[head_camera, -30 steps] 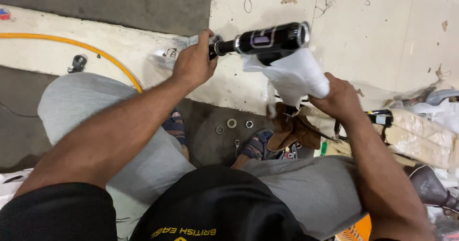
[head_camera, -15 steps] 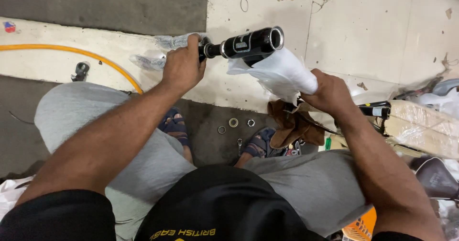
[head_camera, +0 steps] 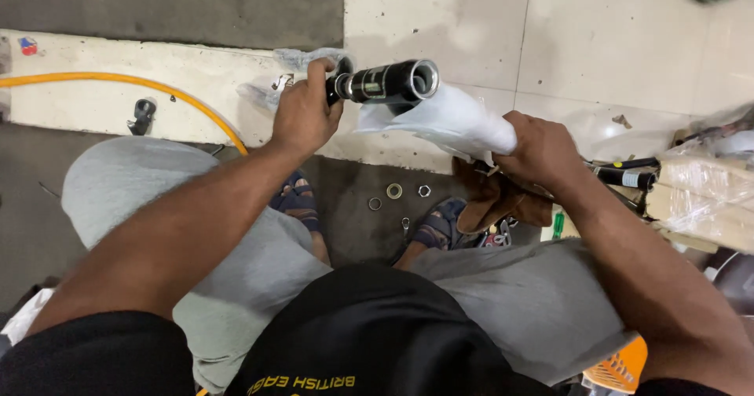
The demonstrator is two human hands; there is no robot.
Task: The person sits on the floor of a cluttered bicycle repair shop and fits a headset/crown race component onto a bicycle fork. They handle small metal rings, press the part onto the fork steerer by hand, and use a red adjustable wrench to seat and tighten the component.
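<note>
My left hand (head_camera: 305,113) grips the near end of a black cylindrical metal tube (head_camera: 386,82) with a shiny open mouth that points to the right. My right hand (head_camera: 540,151) holds a bunched white cloth (head_camera: 449,121) that lies against the underside of the tube. Both hands are raised above my grey-trousered knees (head_camera: 133,184). The part of the tube inside my left fist is hidden.
Small metal rings and a nut (head_camera: 394,191) lie on the dark floor between my sandalled feet (head_camera: 297,198). A yellow hose (head_camera: 118,80) runs over the pale slab at left. A brown rag (head_camera: 493,200), black tubes (head_camera: 628,178) and plastic-wrapped boxes (head_camera: 707,200) sit at right.
The tube has dropped lower and turned its open mouth more toward me. My right hand with the cloth has come closer in under it.
</note>
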